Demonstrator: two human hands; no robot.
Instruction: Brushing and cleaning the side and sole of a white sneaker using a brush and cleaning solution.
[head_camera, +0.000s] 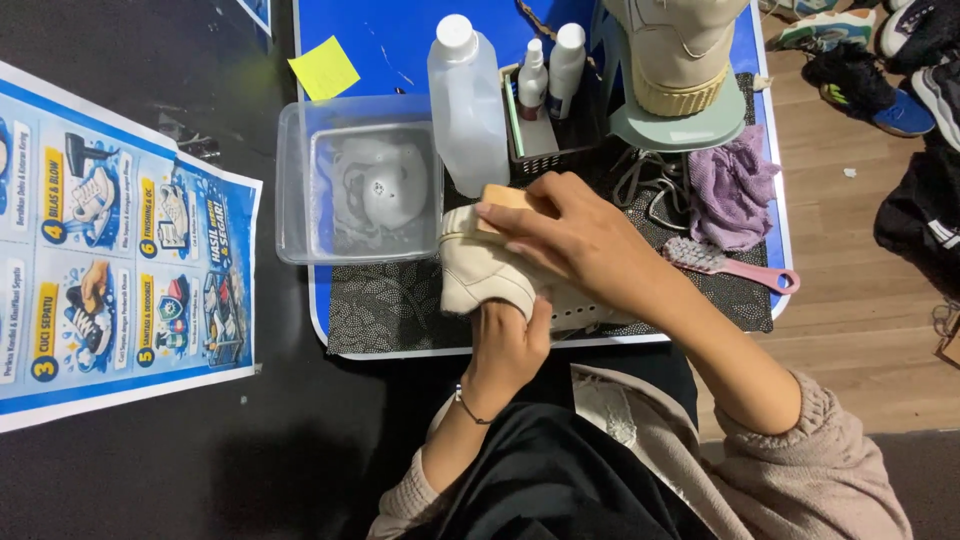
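- Head view looks straight down at a cream shoe (487, 275) lying on a dark speckled mat (385, 310) at the near edge of a blue table (400, 40).
- Its long axis runs roughly left to right across the picture, one end pointing toward the clear plastic tub (300, 180) of cloudy water; which end that is, toe or heel, I cannot tell, since the other end is hidden under the right wrist.
- Left hand (507, 345) comes up from below and cups the near side of the shoe, fingers curled closed against it, thumb up along the side, so the shoe is gripped from beneath.
- Right hand (570, 235) reaches in from the right and lies over the top of the shoe, its fingers closed around a tan wooden brush block (505, 197) pressed to the upper surface.
- That block sits at the far-left part of the shoe, just beside the tub's right wall, so the tub lies directly left of the right hand's grip and is nearer to it than to the left hand.
- Just beyond the right hand stands a translucent bottle (468, 100) with a white cap, touching or nearly touching the tub.
- To the right, well apart from both hands, a pink-handled brush (725, 265) lies on the mat below a crumpled purple cloth (735, 190).
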